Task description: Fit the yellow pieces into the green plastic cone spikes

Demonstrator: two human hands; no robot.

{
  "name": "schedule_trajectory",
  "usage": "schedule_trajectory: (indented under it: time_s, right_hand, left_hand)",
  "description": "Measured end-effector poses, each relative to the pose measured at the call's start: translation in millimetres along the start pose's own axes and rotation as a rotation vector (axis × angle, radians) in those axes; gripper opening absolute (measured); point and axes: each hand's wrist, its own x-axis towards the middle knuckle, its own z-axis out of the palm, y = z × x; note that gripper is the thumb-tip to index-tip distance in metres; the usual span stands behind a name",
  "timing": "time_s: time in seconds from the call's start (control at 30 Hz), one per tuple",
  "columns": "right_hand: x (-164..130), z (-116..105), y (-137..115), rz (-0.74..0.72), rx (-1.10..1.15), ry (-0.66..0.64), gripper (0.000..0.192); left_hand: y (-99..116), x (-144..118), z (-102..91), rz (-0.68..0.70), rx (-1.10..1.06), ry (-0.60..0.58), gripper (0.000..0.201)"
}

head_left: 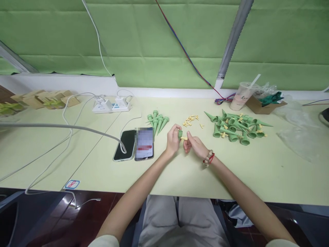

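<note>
I have the left hand (173, 139) closed around a green plastic cone (180, 133), the right hand (196, 145) pinching a yellow peg (184, 139) beside it. From there, loose pegs (190, 118) lie toward one o'clock, heaped cones (232, 122) toward three, clustered cones (155, 122) toward ten.
</note>
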Motion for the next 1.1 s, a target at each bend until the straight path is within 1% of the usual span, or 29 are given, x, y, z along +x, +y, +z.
schedule_trajectory:
  time_s: [0.1,0.17,0.2,0.3,0.37,0.4,0.47,0.53,0.57,0.63,0.73,0.77,0.8,0.83,0.87,0.93,1.0,1.03,1.1]
  right_hand:
    - [-1.7,-0.2,-0.9,-0.123,-0.106,0.096,0.043]
    - [-2.3,1.3,-1.7,-0.16,-0.114,0.092,0.038]
    - [-2.3,2.6,-1.8,-0.14,-0.084,0.064,0.041]
    - [-1.7,5.7,-1.5,-0.01,0.033,-0.024,0.053]
    - [-1.7,4.5,-1.1,0.012,0.016,0.004,0.055]
    - [-1.8,2.8,-1.0,-0.017,-0.028,0.047,0.054]
    - [-2.2,-1.3,-0.9,-0.105,-0.133,0.125,0.045]
    - [-2.1,-3.4,-0.7,-0.169,-0.204,0.146,0.038]
    - [-1.7,-3.0,-0.4,-0.173,-0.201,0.138,0.038]
    - [-0.2,0.6,0.3,-0.109,-0.1,0.097,0.043]
    - [2.1,7.6,1.0,0.092,0.164,0.007,0.049]
    - [2.3,8.8,1.1,0.139,0.209,-0.011,0.05]
    - [2.0,9.1,1.0,0.152,0.21,-0.004,0.05]
    - [1.3,8.6,0.9,0.126,0.165,0.025,0.05]
    - [0.3,7.4,0.8,0.07,0.079,0.064,0.049]
    - [-1.9,4.5,0.8,-0.083,-0.139,0.152,0.044]
    - [-3.1,3.1,1.4,-0.182,-0.267,0.187,0.039]
    - [-3.1,3.6,1.8,-0.181,-0.251,0.172,0.04]
    - [-1.6,6.4,2.5,-0.091,-0.078,0.101,0.043]
  left_hand:
    - [1.1,1.7,0.8,-0.055,-0.019,0.052,0.019]
    - [1.4,2.4,0.4,-0.051,0.013,0.028,0.02]
    - [1.4,2.4,0.0,-0.041,0.029,0.006,0.021]
    - [1.9,1.9,-0.7,0.0,0.065,-0.034,0.024]
    - [3.0,2.4,-0.3,-0.02,0.054,-0.02,0.025]
    - [3.6,2.9,0.0,-0.055,0.035,-0.015,0.025]
    - [4.1,3.8,0.9,-0.14,0.0,-0.01,0.025]
    - [3.4,3.6,1.4,-0.181,0.01,-0.004,0.025]
    - [2.7,2.8,1.4,-0.179,0.031,0.002,0.025]
    - [1.3,0.2,0.9,-0.125,0.09,0.022,0.025]
    - [0.7,-3.4,-0.5,0.041,0.192,0.03,0.024]
    - [0.8,-3.6,-0.7,0.076,0.21,0.029,0.023]
    - [0.9,-3.0,-0.8,0.082,0.214,0.029,0.022]
    - [1.0,-1.8,-0.5,0.057,0.205,0.031,0.022]
    - [0.9,-0.1,-0.1,0.006,0.184,0.03,0.023]
    - [0.3,3.7,1.0,-0.125,0.136,0.007,0.025]
    - [-0.3,5.7,1.4,-0.212,0.114,-0.023,0.026]
    - [-0.3,5.6,1.2,-0.215,0.12,-0.025,0.026]
    - [0.5,3.2,-0.1,-0.128,0.166,0.004,0.025]
